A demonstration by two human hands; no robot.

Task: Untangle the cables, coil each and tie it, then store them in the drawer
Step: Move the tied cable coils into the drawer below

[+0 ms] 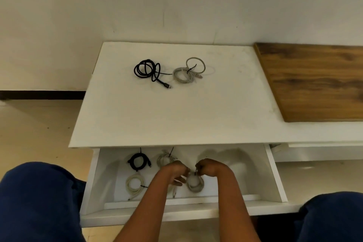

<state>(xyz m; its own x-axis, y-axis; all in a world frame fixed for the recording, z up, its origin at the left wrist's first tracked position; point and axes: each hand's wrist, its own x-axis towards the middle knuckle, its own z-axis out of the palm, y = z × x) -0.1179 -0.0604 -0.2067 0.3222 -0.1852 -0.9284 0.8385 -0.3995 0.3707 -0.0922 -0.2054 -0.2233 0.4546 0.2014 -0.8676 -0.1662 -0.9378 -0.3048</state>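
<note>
Both hands over open drawer: left hand and right hand pinching black tie on grey coil. Risk: loose tie, coil springing open, tangling with neighbour coils. Two cables waiting on top.

This looks like a room in a home or a small office, though little of it shows. A low white cabinet with an open drawer stands against a plain cream wall, a wood-grain panel lies beside its top, and the floor is pale with a dark skirting strip.
</note>
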